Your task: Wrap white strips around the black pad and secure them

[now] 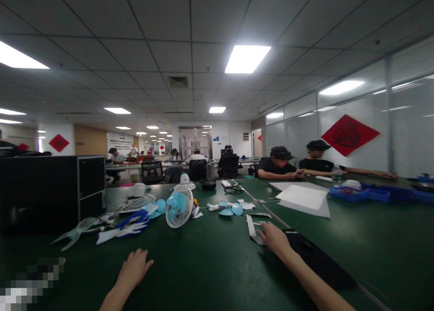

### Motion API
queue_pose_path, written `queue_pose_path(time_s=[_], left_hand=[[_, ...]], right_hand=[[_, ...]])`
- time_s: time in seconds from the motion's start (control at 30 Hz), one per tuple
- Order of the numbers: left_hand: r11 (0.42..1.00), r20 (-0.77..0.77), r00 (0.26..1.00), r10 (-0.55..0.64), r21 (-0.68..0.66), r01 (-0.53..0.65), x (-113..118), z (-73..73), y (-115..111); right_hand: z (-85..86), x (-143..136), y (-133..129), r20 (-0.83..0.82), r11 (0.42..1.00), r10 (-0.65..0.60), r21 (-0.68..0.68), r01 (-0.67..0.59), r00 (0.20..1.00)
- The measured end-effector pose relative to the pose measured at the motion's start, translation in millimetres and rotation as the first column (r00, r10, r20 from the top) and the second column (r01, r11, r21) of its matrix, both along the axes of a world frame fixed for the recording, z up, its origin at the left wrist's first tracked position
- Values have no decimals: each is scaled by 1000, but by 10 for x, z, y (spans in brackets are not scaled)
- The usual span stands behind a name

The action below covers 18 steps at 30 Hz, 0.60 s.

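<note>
My left hand (134,266) rests palm down on the green tabletop, fingers loosely out and thumb apart, with nothing in it. Farther out on the right, my right hand (275,238) has its fingers bent over a white folded piece like thin card or an open box (252,229). The fingertips lie at its right side, near a small white strip; the exact grip is partly hidden. Beneath my right forearm is a flat black pad-like item (317,256). Ahead, between my hands, stands a small fan with a white cage and light-blue blades (179,207).
Left of the fan lie blue-and-white gloves (130,225), loose blades (76,234) and another fan cage (138,203). A black computer case (50,193) stands far left. More blue blades (230,208), white sheets (303,196) and blue trays (359,193) sit beyond. Two people sit at the right.
</note>
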State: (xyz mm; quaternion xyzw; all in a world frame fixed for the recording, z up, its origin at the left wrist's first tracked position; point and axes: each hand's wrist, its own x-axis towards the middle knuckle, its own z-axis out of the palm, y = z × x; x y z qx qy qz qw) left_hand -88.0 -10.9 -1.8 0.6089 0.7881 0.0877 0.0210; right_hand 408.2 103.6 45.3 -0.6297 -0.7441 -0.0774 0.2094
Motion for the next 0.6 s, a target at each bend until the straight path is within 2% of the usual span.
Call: queue_pose_path(time_s=[0.07,0.13,0.2,0.27,0.37,0.47,0.53,0.6], left_hand=[[1000,-9,1000,-5,4,5,-23,-28,24],[1000,0,1000,-12,9,12,-58,-65,53],[1000,19,1000,-19,7,18,-98,-101,79],[1000,26,1000,-15,-4,15,-129,-123,94],[1000,27,1000,-8,-19,9,-140,-120,87],[1000,27,1000,-10,-6,10,-109,-86,62],[1000,13,1000,-1,3,1,-75,-60,45],[1000,7,1000,5,1,-5,-39,-34,33]], right_hand=[[1,306,-11,23,996,-76,56,75,997],[-27,658,-26,38,973,-204,115,198,978],[-86,977,-37,13,947,-314,70,312,949],[-153,1196,-36,-40,939,-345,-18,344,938],[-213,1319,-24,-104,941,-333,-105,322,937],[-199,1339,-31,-111,940,-320,-159,301,941],[-161,1373,-53,-104,936,-339,-139,323,935],[-109,1415,-81,-101,926,-378,-30,377,920]])
